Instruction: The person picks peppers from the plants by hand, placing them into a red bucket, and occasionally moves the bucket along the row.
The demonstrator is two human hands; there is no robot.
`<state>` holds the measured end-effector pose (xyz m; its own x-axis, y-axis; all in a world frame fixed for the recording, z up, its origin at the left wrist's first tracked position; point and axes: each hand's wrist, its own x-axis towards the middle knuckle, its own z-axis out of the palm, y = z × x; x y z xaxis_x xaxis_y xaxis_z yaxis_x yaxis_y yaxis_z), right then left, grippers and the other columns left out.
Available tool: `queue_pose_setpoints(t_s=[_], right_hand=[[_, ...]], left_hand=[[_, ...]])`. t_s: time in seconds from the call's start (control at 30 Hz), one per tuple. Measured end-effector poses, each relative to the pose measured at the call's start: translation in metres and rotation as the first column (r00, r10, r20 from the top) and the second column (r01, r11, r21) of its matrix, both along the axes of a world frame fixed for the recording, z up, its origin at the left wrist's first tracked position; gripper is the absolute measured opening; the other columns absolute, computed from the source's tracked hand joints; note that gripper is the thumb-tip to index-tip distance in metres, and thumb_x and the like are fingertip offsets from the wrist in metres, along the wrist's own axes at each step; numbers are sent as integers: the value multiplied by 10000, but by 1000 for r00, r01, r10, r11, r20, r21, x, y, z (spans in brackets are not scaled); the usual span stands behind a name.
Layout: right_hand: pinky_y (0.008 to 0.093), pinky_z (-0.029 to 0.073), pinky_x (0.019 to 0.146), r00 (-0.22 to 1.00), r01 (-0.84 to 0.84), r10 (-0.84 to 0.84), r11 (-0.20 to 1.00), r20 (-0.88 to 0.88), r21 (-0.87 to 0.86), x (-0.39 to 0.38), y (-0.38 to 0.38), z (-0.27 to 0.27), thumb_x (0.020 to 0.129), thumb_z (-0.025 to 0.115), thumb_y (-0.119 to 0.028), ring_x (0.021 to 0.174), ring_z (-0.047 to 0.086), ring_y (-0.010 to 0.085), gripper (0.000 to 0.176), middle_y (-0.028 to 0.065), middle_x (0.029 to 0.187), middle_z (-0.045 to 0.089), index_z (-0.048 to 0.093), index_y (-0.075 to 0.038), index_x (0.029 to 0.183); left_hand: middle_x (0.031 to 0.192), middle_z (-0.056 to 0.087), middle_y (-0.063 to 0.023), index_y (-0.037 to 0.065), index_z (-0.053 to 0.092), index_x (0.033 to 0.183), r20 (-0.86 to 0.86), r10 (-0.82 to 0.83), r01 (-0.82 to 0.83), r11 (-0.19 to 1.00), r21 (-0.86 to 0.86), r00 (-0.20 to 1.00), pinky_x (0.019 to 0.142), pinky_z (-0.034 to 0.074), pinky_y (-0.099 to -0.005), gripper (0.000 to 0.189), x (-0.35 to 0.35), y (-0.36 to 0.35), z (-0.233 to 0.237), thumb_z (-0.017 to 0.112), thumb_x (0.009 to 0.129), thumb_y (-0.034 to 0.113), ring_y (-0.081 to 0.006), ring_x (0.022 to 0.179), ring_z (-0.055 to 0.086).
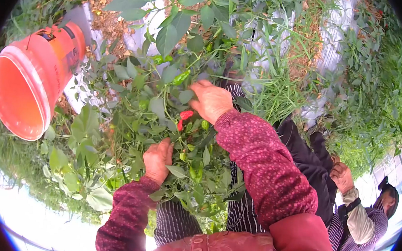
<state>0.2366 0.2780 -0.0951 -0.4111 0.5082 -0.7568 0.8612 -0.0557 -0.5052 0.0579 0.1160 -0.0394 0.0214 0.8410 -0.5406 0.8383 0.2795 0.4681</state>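
Observation:
Among the leaves of a pepper plant (157, 107) hang two wrinkled red peppers (185, 116), just below my right hand (211, 101). That hand reaches in from the right with its fingers curled into the foliage, and whatever they grip is hidden. Close to its fingertips hangs a green pepper (181, 78). My left hand (157, 160) is lower and to the left, its fingers bent together at the stems; leaves and the hand itself hide what is in them. A smaller green pepper (205, 125) hangs to the right of the red ones.
An orange bucket (69, 52) lies tilted at the left, its mouth facing me. Pale plastic sheeting (336, 32) runs between the plant rows. Grass (281, 84) grows thick to the right. Another person (362, 221) stands at the lower right, one hand (342, 177) near my sleeve.

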Motion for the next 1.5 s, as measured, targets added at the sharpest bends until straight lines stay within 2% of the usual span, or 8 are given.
queue_pose_setpoints(t_s=[0.27,0.67,0.87,0.93,1.27,1.33,1.4,1.5], right_hand=[[412,494,634,987,54,-94,958,-132,-281,12,7,60,755,621,-314,659,627,312,311,170,718,628,650,-41,900],[240,474,550,364,381,-930,94,56,-920,45,35,103,838,618,-261,653,634,178,227,56,771,632,557,-74,950],[251,447,487,736,496,-677,522,17,-694,-14,17,71,891,498,-295,683,623,138,223,4,825,640,576,-91,932],[357,487,612,930,133,-133,991,-343,-25,-25,-9,38,888,447,-274,635,614,224,258,57,720,651,599,-66,871],[349,480,681,846,207,-414,837,-337,-507,-62,-20,77,795,664,-312,734,608,231,331,133,768,626,627,-14,936],[333,496,737,776,246,-432,878,-460,-410,-61,-43,72,818,668,-218,798,606,197,310,74,840,630,591,-31,1052],[337,496,788,565,245,-729,596,-387,-765,-61,-42,78,857,620,-145,878,588,182,341,48,947,598,504,-17,1151],[305,494,826,364,196,-916,255,-171,-947,-64,-62,59,836,618,-17,944,557,153,382,45,1012,569,459,-10,1184]], left_hand=[[646,595,-103,94,606,987,24,-32,32,999,-28,999,569,491,-398,224,-3,-10,-3,634,770,140,-298,620,596],[473,450,-46,114,607,897,5,-196,194,972,134,981,438,399,-372,152,-4,-31,-7,608,749,150,-240,415,485],[521,505,-48,106,644,990,-122,-323,329,944,27,938,431,390,-381,227,3,-24,5,591,777,163,-221,437,506],[648,579,-68,83,585,1098,-62,-317,314,948,-50,946,475,441,-367,317,4,-28,1,591,791,162,-252,543,564],[1069,584,-124,3,476,1211,289,418,-262,852,-453,861,675,518,-323,397,-5,-27,1,580,847,125,-164,867,592],[1242,499,-146,-8,405,1301,227,739,-254,78,-964,-634,851,490,-332,465,-4,-29,-17,497,910,226,-202,1032,557],[1311,451,-153,-1,294,1384,372,780,-285,256,-924,-503,958,432,-351,578,-21,-55,-25,423,941,347,-245,1121,518],[1330,432,-161,-5,270,1398,502,735,-397,673,-624,457,923,452,-363,608,-49,-50,-13,428,941,363,-274,1116,517]])
